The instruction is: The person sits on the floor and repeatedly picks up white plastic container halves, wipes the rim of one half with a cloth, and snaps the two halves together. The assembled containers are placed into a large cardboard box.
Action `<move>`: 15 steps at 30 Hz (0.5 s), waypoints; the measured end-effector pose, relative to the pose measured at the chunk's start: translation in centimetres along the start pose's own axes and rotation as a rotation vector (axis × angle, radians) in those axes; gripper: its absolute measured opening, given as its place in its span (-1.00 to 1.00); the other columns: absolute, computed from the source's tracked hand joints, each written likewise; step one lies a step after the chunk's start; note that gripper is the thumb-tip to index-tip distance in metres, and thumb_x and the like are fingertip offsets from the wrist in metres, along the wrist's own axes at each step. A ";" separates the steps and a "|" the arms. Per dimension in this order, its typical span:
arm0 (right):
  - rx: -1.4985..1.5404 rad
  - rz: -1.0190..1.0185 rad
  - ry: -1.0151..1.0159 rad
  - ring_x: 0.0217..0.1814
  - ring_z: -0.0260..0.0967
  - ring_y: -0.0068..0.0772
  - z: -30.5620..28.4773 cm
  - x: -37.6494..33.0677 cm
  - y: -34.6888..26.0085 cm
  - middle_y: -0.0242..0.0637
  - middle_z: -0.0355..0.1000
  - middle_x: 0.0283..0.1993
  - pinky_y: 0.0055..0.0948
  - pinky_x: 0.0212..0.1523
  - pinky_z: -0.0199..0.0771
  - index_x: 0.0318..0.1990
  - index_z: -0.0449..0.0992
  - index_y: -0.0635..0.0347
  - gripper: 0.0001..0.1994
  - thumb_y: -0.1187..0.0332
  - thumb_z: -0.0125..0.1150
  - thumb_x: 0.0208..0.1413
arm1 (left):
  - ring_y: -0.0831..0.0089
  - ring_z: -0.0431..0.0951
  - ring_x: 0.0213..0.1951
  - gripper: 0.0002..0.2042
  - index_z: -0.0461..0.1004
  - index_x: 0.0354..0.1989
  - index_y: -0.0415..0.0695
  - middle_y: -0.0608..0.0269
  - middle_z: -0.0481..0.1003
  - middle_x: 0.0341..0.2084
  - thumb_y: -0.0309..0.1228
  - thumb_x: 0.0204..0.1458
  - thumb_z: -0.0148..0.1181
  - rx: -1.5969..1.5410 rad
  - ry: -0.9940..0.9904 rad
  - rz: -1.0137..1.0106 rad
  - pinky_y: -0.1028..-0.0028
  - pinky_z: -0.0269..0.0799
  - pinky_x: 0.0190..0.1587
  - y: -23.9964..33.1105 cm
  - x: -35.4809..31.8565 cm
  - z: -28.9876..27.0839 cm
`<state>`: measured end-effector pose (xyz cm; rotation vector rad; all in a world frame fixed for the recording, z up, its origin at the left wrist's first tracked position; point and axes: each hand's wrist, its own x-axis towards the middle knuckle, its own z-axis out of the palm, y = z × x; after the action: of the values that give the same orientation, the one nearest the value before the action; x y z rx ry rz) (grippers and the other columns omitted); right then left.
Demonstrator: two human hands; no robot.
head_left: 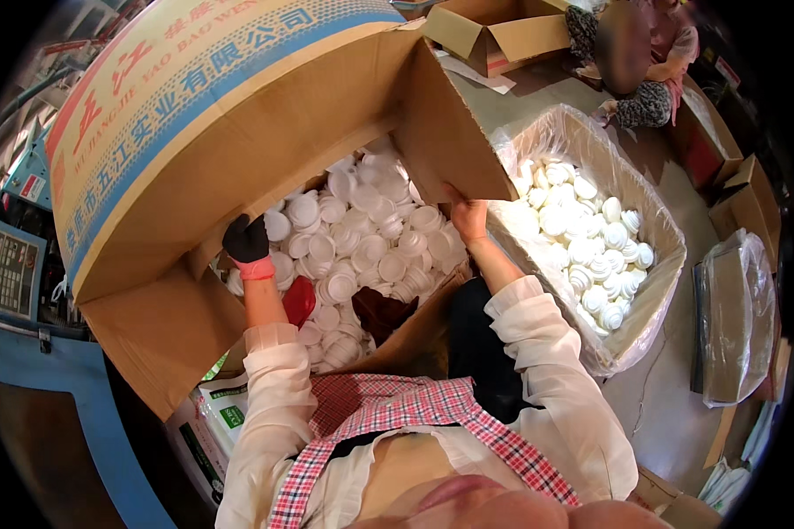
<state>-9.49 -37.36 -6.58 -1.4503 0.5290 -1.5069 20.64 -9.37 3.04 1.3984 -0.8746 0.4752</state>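
Note:
A large cardboard carton (159, 339) stands before me with its flaps up, full of shallow white round plastic pieces (362, 234). My left hand (246, 240), in a dark glove with a pink cuff, is closed at the carton's left inner edge, by the base of the tall printed flap (212, 123). Bare, my right hand (468, 216) grips the lower edge of the right flap (450, 132), its fingers partly hidden behind the cardboard. A red piece (299, 300) and a dark brown crumpled piece (384, 314) lie on the white pieces near me; their kind is unclear.
To the right stands a plastic-lined box (648, 256) of white ridged round pieces (591, 242). Blue machinery (40, 353) borders the left, with printed bags (225, 410) beside it. Another person (648, 75) sits at the far right near an open carton (503, 40). More cartons line the right.

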 end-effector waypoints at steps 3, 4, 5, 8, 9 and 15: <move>-0.008 0.022 0.012 -0.09 0.46 -0.28 -0.6 0.7 0.1 -0.19 0.53 -0.21 -0.38 -0.05 0.37 -0.21 0.56 0.30 -0.85 0.53 0.26 0.03 | 0.32 0.58 -0.35 -0.85 0.56 -0.41 -0.28 0.13 0.59 -0.44 -0.45 -0.09 0.29 0.301 -0.080 0.128 0.35 0.48 -0.25 1.6 -0.3 0.2; -0.012 0.007 0.014 -0.09 0.46 -0.29 -0.5 0.8 -0.5 -0.20 0.54 -0.21 -0.38 -0.05 0.37 -0.21 0.56 0.30 -0.85 0.52 0.26 0.03 | 0.30 0.58 -0.38 -0.84 0.57 -0.42 -0.26 0.12 0.59 -0.46 -0.41 -0.09 0.30 0.519 -0.092 0.258 0.34 0.48 -0.28 3.0 -0.2 0.0; -0.053 -0.023 0.013 -0.12 0.44 -0.36 -0.4 1.2 -1.0 -0.25 0.53 -0.22 -0.42 -0.07 0.38 -0.21 0.56 0.31 -0.85 0.55 0.25 0.03 | 0.25 0.58 -0.43 -0.85 0.58 -0.44 -0.23 0.10 0.57 -0.51 -0.38 -0.07 0.30 0.548 -0.082 0.274 0.34 0.47 -0.31 4.0 0.5 0.7; -0.045 -0.070 0.033 -0.18 0.42 -0.53 1.1 2.5 -2.3 -0.36 0.52 -0.25 -0.52 -0.10 0.38 -0.21 0.56 0.33 -0.84 0.62 0.23 0.02 | 0.23 0.57 -0.44 -0.85 0.58 -0.46 -0.19 0.10 0.57 -0.50 -0.36 -0.05 0.28 0.585 -0.049 0.330 0.33 0.46 -0.34 6.4 3.3 2.0; 0.030 -0.057 0.062 -0.19 0.42 -0.53 1.9 3.0 -2.3 -0.36 0.53 -0.26 -0.52 -0.11 0.38 -0.22 0.57 0.33 -0.85 0.62 0.23 0.02 | 0.25 0.57 -0.42 -0.85 0.58 -0.46 -0.18 0.10 0.58 -0.46 -0.35 -0.08 0.30 0.490 -0.067 0.308 0.33 0.45 -0.34 6.4 4.5 2.0; 0.067 -0.142 0.118 -0.23 0.40 -0.56 5.1 5.0 -3.8 -0.34 0.54 -0.29 -0.51 -0.14 0.39 -0.26 0.58 0.34 -0.88 0.62 0.23 0.01 | 0.42 0.51 -0.44 -0.96 0.49 -0.48 -0.24 0.20 0.52 -0.51 -0.61 -0.09 0.22 0.375 -0.118 0.124 0.37 0.47 -0.32 7.7 8.8 0.1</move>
<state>-5.23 -38.26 0.22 -1.3771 0.4488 -1.7137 20.26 -10.11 14.72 1.7333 -1.0075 0.6831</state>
